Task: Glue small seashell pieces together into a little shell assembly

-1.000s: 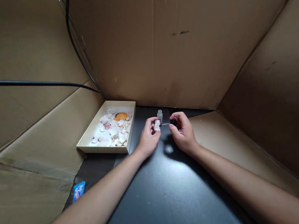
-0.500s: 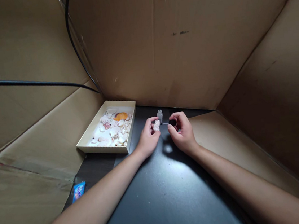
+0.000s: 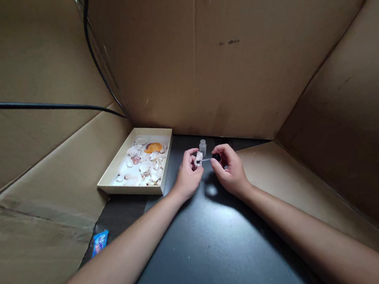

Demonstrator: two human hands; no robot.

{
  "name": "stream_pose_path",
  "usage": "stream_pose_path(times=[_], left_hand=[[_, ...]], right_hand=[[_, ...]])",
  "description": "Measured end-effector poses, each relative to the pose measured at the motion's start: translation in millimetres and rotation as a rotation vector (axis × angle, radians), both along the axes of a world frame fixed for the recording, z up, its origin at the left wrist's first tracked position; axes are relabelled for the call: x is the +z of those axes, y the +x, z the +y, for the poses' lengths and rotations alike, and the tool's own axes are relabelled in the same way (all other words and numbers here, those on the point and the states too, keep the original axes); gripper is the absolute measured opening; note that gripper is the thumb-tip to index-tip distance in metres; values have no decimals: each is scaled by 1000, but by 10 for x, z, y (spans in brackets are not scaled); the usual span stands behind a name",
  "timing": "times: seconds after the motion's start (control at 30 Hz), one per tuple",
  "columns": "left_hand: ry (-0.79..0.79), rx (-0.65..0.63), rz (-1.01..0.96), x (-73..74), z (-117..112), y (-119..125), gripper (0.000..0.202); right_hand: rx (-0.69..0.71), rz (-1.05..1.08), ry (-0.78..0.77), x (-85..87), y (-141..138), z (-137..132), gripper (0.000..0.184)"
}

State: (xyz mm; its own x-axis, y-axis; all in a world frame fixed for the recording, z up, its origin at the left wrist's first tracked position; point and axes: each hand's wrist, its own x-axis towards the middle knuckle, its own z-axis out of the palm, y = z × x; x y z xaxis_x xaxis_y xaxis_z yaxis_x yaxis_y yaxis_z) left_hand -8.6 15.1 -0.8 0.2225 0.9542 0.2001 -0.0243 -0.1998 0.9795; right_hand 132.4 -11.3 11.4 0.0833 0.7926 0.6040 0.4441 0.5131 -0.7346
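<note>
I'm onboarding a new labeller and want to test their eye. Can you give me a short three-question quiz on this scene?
1. What does the left hand hold? A) a coin B) a small shell C) a pencil
2. True or false: the small clear bottle lies on its side inside the tray.
3. Fill in: the right hand holds a black-capped ____ with its tip at the shell.

Key
1. B.
2. False: it stands upright on the black surface, to the right of the tray.
3. brush.
</note>
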Motion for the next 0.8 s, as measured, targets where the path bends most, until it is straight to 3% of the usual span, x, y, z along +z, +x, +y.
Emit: stream_pose_path(times=[0.8], left_hand=[[-41,-2,8,29,-25,2,39]], right_hand=[[-29,-26,70,25,3,-18,14]])
